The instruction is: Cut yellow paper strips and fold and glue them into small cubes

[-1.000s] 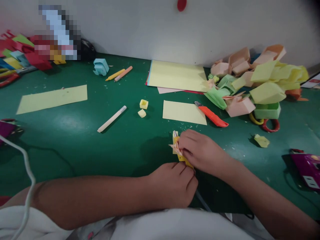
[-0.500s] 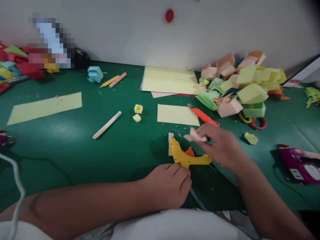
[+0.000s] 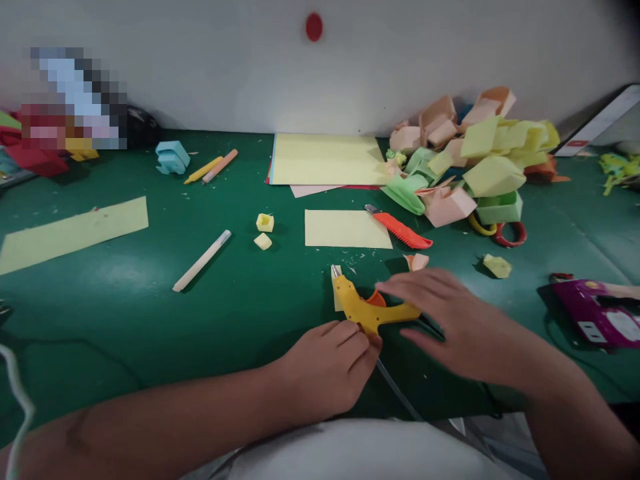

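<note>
A yellow hot glue gun point(image 3: 354, 300) with an orange trigger lies on its side in front of me, its metal nozzle over a narrow pale-yellow paper strip point(image 3: 337, 303). My left hand point(image 3: 333, 367) is closed round the gun's rear end. A translucent glue stick point(image 3: 397, 390) trails out behind it. My right hand point(image 3: 465, 327) hovers open at the gun's handle, fingers stretched and thumb apart, holding nothing. Just beyond its fingers sits a small peach folded paper piece point(image 3: 419, 262). Farther off, a red utility knife point(image 3: 404, 231) rests partly on a pale-yellow paper rectangle point(image 3: 340, 229).
A heap of folded paper shapes point(image 3: 493, 177) stands at the back right, with scissors handles point(image 3: 511, 235) under its edge. Paper sheets point(image 3: 325, 159) lie by the wall. Two small yellow paper pieces point(image 3: 264, 232), a whitish stick point(image 3: 203, 261) and a purple device point(image 3: 597, 312) are around.
My right hand has let go of the peach paper piece, leaving it on the table, and has come down opened to the glue gun's handle. My left hand still holds the gun. The view shifted slightly.
</note>
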The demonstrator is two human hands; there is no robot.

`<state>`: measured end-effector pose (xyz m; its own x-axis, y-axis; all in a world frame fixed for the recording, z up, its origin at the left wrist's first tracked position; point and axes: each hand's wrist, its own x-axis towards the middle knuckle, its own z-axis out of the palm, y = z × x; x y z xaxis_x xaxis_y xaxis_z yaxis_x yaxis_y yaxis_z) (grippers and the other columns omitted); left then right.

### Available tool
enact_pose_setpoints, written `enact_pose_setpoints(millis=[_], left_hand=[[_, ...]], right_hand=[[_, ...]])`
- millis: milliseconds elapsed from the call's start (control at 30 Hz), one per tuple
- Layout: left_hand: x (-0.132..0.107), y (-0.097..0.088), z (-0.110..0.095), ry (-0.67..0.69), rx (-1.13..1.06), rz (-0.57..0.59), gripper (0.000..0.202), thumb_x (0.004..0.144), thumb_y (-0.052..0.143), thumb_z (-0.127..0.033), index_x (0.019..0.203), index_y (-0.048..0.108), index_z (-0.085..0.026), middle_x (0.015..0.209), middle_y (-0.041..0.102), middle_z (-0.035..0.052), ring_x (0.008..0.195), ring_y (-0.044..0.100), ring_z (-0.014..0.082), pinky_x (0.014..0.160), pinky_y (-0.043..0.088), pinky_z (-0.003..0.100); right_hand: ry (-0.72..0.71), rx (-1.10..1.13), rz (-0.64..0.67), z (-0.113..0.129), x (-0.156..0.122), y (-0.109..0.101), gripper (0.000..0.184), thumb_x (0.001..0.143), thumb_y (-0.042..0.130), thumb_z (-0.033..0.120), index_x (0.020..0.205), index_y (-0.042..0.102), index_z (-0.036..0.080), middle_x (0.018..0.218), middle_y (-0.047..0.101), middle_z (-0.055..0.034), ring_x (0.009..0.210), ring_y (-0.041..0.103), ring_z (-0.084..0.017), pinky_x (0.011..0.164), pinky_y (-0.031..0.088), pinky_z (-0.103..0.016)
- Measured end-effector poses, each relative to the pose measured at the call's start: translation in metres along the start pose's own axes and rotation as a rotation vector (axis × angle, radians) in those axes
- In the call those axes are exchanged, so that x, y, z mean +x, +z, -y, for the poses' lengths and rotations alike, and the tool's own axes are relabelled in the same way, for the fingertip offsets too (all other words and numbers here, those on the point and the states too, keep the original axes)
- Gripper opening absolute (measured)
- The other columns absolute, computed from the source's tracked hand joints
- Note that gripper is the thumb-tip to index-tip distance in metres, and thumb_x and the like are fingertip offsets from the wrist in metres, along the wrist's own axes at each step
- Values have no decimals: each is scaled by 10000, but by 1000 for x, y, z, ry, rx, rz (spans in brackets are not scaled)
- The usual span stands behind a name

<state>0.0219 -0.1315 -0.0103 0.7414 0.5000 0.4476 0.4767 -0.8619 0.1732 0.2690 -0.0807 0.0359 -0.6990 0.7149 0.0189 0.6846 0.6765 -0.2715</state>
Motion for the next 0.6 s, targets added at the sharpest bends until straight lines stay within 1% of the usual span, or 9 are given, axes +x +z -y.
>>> enact_pose_setpoints(millis=[67,133,200,300,400,500,600], left_hand=[[0,1,2,3,-35,28,255,989,453,-137,1158,619,-42,885,673,81,907,629,200,849,587,342],[1,1,4,11,-77,53,293,985,444,-137,1209,599,-31,930,675,94,966,621,208,928,568,349],[1,1,6,26,-116,64,315,973,451,-133,1234,589,-24,952,676,97,989,616,211,974,552,348],[2,-1,8,33,-172,52,304,950,477,-127,1211,609,-42,968,682,95,987,616,210,1002,544,354],[2,-5,10,15,-232,16,325,921,503,-120,1222,607,-54,1011,680,106,1024,612,214,1016,541,373],[1,-10,15,-42,-236,-58,400,893,517,-84,1290,567,-58,1080,658,126,1067,592,221,1011,535,391],[3,-15,23,-142,-147,-124,490,885,541,-78,1373,509,-61,1127,625,139,1061,564,239,980,531,418]], right_hand=[[-35,22,79,11,3,5,608,893,569,200,1468,405,309,1354,586,-66,1229,536,-285,1017,468,-519],[-11,47,73,15,6,11,578,892,527,148,1447,429,276,1317,594,-85,1191,561,-275,1003,481,-510],[31,71,48,14,9,15,545,888,500,123,1419,453,235,1295,589,-108,1156,577,-268,975,505,-486],[57,90,40,9,11,20,545,857,491,91,1393,469,186,1249,594,-129,1097,590,-268,922,530,-460],[45,120,36,5,13,21,540,792,504,54,1322,512,160,1157,631,-119,1063,590,-274,932,511,-468],[87,222,11,2,15,18,526,704,541,30,1207,549,184,1130,644,-88,1042,589,-254,916,499,-423],[201,374,-22,0,17,14,507,654,548,14,1117,542,220,1072,629,-41,925,586,-198,808,495,-334]])
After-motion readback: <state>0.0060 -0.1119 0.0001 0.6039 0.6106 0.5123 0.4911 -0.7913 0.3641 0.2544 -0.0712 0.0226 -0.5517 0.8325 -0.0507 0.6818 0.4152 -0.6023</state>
